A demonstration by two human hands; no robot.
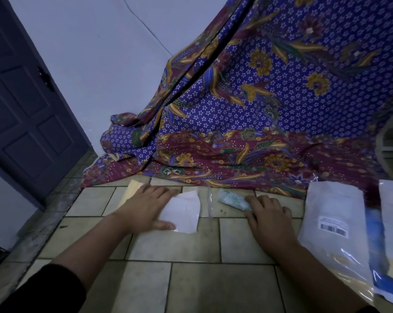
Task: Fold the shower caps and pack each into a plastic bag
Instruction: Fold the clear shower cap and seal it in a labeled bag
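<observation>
Now the shower cap (232, 200) lies pinched by the right hand (267, 219).

The shower cap (232, 199), white with a pale green print, is lying on the tiled floor (213, 285) as a narrow roll, running from far left to near right. Its right end is touching the fingers of the right hand (267, 220); the grip is not resolvable. A clear plastic bag (210, 204) is showing as a glossy strip just left of the roll. A flat white piece (184, 213) is lying left of that strip, the left hand (145, 206) pressing straight fingers on its left edge.
</observation>
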